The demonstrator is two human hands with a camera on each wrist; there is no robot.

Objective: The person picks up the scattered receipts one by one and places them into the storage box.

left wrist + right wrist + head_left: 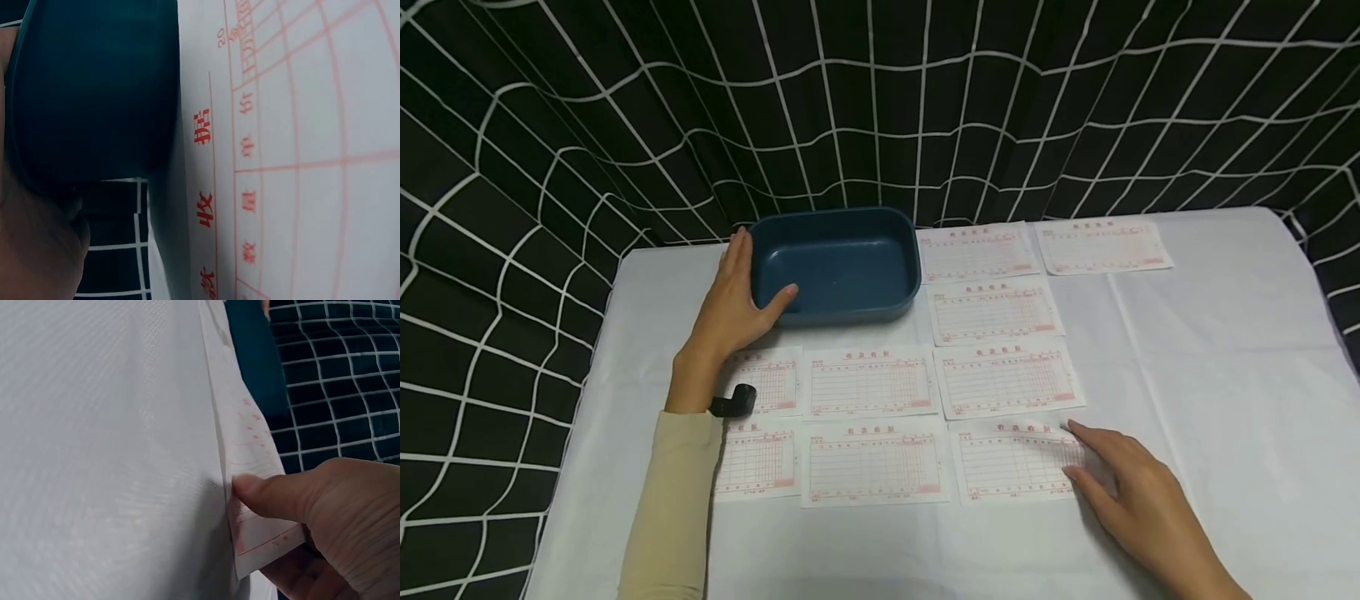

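Note:
A dark blue plastic bin (pixel 835 315) stands at the back left of the white-covered table. My left hand (pixel 730 292) rests against its left end, straight fingers along the outer side and thumb spread over the near rim. In the left wrist view, the hand (pixel 37 244) shows beside the bin's wall (pixel 94 94). My right hand (pixel 1138 500) pinches the right edge of a receipt slip (pixel 1007 467) in the nearest row. In the right wrist view, the thumb lies on top of this slip (pixel 256 462), with the other fingers partly hidden beneath.
Several more receipt slips with red print lie flat in rows, such as one slip (pixel 872 462) in the front middle and another (pixel 1105 247) at the back right. The left forearm overlaps two slips. A black curtain with white grid lines (pixel 880 100) hangs behind the white tablecloth (pixel 1225 375).

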